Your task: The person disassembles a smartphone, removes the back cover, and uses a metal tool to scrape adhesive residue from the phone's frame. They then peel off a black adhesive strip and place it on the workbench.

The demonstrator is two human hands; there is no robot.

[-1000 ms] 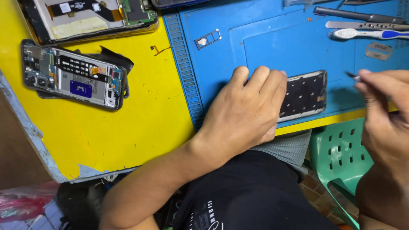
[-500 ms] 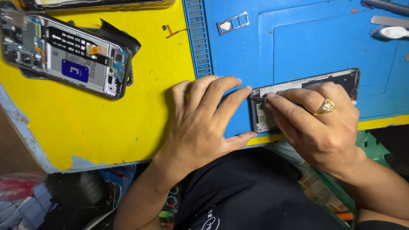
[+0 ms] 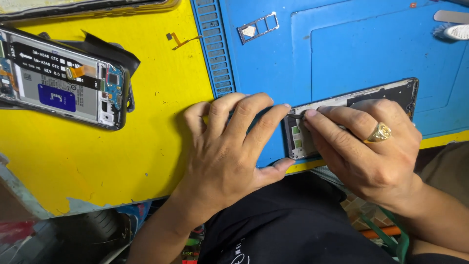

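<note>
The phone frame (image 3: 351, 115) lies flat on the blue mat (image 3: 342, 54) at the near edge of the surface (image 3: 146, 146), its long side running left to right, and both hands are on its left end. The left hand (image 3: 229, 146) is spread palm-down, its fingers (image 3: 259, 117) stretched out flat and pressing beside and against the frame's left edge — holding it steady rather than gripping anything. The right hand (image 3: 366, 146), wearing a gold ring (image 3: 380, 132), covers the middle of the frame; its index finger and thumb are pinched together at the top left corner on what looks like a thin dark tool or small part, too small to tell which. The step in hand seems to be fine work at that corner, prising or seating a small piece. The next move would call for light, steady pressure while the left hand keeps the frame from sliding off the edge. Well apart to the left, an opened phone (image 3: 63, 78) rests on the yellow surface, and a SIM tray (image 3: 259, 27) sits on the mat above.
</note>
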